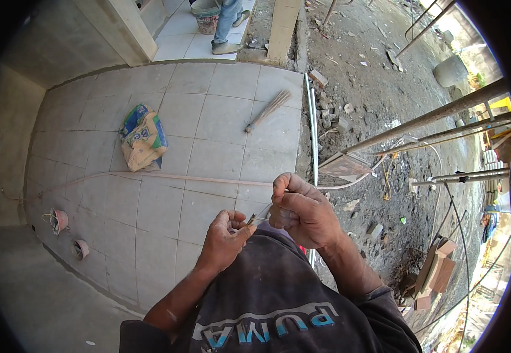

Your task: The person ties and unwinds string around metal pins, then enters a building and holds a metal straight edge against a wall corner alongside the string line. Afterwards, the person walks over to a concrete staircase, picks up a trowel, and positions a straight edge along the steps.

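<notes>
Both my hands are close together in front of my dark shirt (279, 276). My left hand (223, 242) pinches a small, dark, narrow piece (251, 219) between thumb and fingertips; its exact kind is too small to make out. A thin pale string (261, 219) runs from that piece across to my right hand (304, 213). The fingers of my right hand are curled shut on the string, with thumb and forefinger pressed together at the top. The string's end inside that hand is hidden.
On the grey tiled floor (208, 144) lie a crumpled cement bag (143, 141), a stick broom (269, 110) and a long pale hose (202, 178). Two small buckets (59, 221) are at left. White pipes (312, 126) edge the rubble ground. Another person's legs (227, 26) stand behind, beside a bucket (206, 17).
</notes>
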`<state>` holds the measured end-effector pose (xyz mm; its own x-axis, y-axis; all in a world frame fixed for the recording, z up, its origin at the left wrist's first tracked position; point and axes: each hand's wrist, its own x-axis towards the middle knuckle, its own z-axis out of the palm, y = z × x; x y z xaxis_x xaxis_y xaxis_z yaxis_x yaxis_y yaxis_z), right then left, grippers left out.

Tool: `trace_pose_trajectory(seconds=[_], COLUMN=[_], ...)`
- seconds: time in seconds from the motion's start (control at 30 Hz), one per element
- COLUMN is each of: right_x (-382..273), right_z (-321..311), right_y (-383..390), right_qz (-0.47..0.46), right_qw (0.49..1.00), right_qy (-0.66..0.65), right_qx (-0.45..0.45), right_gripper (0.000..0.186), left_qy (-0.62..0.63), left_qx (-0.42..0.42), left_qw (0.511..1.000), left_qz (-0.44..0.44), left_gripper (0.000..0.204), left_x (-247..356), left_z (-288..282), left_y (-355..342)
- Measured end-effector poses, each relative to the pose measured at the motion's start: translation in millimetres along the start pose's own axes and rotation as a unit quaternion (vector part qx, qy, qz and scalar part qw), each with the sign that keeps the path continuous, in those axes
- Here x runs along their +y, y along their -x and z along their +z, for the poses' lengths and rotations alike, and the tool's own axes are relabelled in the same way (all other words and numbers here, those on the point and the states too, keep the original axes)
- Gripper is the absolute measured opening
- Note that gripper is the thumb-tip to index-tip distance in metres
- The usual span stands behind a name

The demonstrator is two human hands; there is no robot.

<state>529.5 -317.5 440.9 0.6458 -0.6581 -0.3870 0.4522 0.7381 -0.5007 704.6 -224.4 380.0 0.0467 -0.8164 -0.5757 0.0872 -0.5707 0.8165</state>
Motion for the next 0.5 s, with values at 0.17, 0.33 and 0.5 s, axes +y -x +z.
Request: trace_pose_trajectory(seconds=[0.17,0.33,0.5], right_x=[-1,4,-17], right_z=[-2,-12,-12], right_y=[20,38,53], right_qz=[-0.046,-0.086,-0.062], right_qw=[0.995,0.979,0.989], right_qy=[0.089,0.183,0.132], right_qx=[-0.013,-0.03,0.008], right_gripper=[0.011,0.011,0.01], left_qy=[-0.024,-0.113,-0.113], left_qx=[-0.017,-0.004,0.027], left_qw=[0.999,0.991,0.988], left_qz=[0.015,0.068,0.099], left_gripper=[0.034,0.025,0.024], left_x=[11,27,11], left_z=[-1,0,-14], left_y=[-2,-2,-13])
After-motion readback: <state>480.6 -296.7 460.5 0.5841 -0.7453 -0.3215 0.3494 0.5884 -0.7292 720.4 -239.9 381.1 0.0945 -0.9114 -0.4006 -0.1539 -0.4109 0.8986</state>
